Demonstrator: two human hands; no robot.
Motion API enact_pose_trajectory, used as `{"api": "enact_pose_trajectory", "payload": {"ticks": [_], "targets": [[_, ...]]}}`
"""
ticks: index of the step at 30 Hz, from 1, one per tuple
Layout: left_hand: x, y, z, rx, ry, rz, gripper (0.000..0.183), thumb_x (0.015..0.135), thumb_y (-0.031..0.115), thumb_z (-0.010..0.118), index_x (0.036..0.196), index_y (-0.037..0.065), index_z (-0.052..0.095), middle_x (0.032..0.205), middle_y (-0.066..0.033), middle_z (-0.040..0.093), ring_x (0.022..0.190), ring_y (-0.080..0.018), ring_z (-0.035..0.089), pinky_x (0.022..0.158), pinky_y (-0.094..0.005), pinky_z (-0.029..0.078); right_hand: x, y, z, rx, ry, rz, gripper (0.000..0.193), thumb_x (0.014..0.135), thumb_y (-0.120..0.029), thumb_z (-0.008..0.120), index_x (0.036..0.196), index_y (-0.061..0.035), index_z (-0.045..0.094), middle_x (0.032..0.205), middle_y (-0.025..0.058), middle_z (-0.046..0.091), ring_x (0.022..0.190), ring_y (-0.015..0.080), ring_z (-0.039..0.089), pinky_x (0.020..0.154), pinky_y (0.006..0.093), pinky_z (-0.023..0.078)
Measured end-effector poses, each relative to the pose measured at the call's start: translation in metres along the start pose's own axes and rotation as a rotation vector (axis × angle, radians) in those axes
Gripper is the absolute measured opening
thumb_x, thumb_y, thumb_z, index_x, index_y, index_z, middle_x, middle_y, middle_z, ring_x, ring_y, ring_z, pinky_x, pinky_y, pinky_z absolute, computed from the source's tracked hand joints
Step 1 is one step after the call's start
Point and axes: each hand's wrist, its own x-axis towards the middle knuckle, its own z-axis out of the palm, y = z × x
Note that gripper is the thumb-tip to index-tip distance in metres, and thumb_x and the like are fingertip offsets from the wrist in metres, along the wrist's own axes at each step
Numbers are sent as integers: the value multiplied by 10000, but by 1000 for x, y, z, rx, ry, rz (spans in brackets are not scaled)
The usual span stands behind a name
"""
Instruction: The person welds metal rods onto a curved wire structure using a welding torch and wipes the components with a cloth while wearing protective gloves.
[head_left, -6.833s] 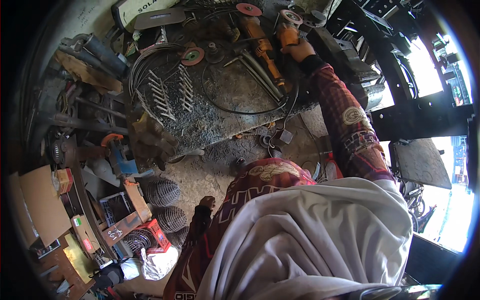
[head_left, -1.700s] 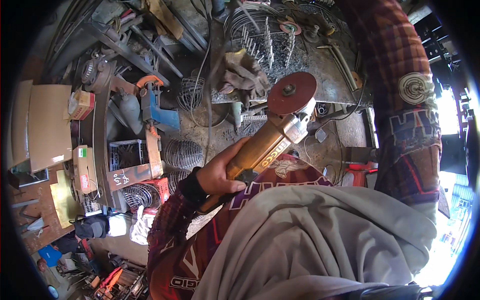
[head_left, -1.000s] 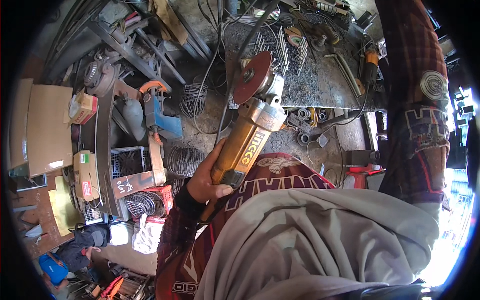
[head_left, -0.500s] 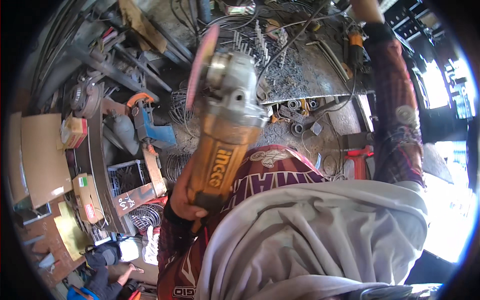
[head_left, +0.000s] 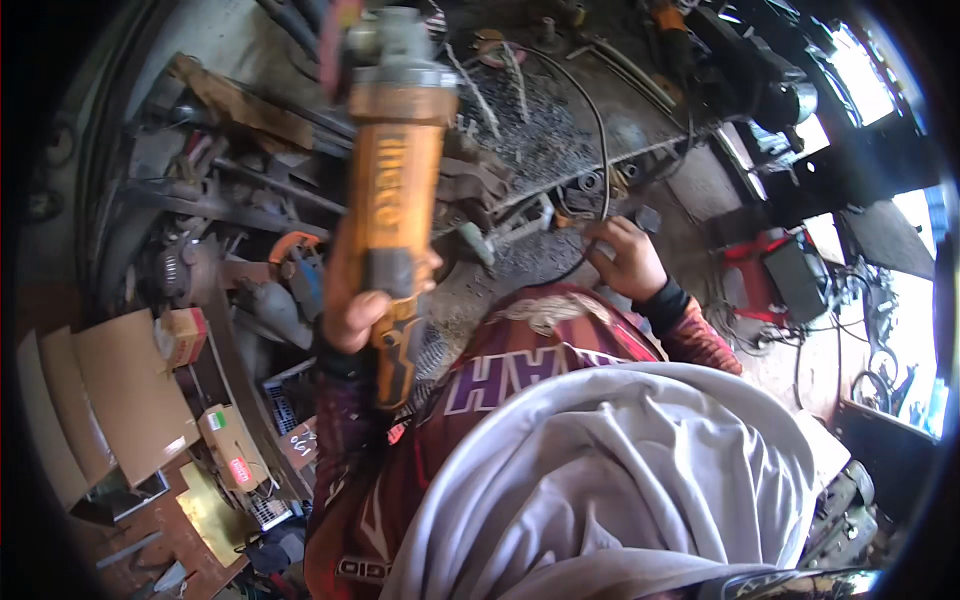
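Note:
My left hand (head_left: 352,305) is wrapped round the orange and black body of an angle grinder (head_left: 395,190), which stands tall in the head view with its grey metal head pointing away from me. A reddish disc (head_left: 338,45) sits on that head, blurred and partly cut off by the top edge. Close in front of my body, my right hand (head_left: 630,262) closes its fingers on a black power cord (head_left: 604,150). The cord arches over the worktop and passes through that hand.
Dark metal filings cover the worktop (head_left: 570,120), where another orange grinder (head_left: 668,22) lies far right. Steel bars and a wooden board (head_left: 240,105) lie far left. Cardboard boxes (head_left: 125,390) stand at the left, and a red metal frame (head_left: 755,275) at the right.
The grinder has moved away from me and a little left, still in my left hand. My right hand has come back from the far right and now holds the cord.

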Motion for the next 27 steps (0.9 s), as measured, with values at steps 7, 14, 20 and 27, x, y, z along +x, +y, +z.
{"api": "enact_pose_trajectory", "payload": {"ticks": [7, 14, 20, 27], "targets": [[28, -31, 18, -123, -231, -172, 1093, 688, 292, 792, 1585, 58, 213, 1263, -168, 597, 1014, -251, 673, 875, -378, 563, 32, 18, 15, 697, 282, 160, 325, 1004, -268, 569, 1161, 7, 645, 1024, 118, 665, 852, 182, 620, 771, 326, 494], [-38, -43, 7, -144, -114, -133, 1202, 669, 330, 828, 1607, 28, 139, 1461, -112, 465, 1241, -189, 536, 1023, -347, 455, 144, 31, -62, 1297, 503, 564, 322, 976, -88, 563, 1278, 24, 569, 1041, 101, 686, 729, 97, 591, 679, 227, 480], [-97, -59, -10, -185, 4, -15, 1188, 739, 283, 831, 1611, 21, 68, 1560, -118, 347, 1431, -196, 363, 1171, -349, 296, 239, -57, -35, 292, 86, -14, 358, 962, -72, 546, 1315, -7, 559, 1021, 62, 711, 770, 160, 653, 722, 313, 536], [-172, -50, -30, -136, 335, 66, 1215, 676, 321, 893, 1590, 19, 152, 1410, -128, 499, 1215, -221, 561, 1007, -358, 466, 217, -148, 151, 130, -678, -511, 582, 881, -258, 659, 1415, -92, 498, 1043, 243, 712, 981, 417, 691, 854, 492, 540]]}}
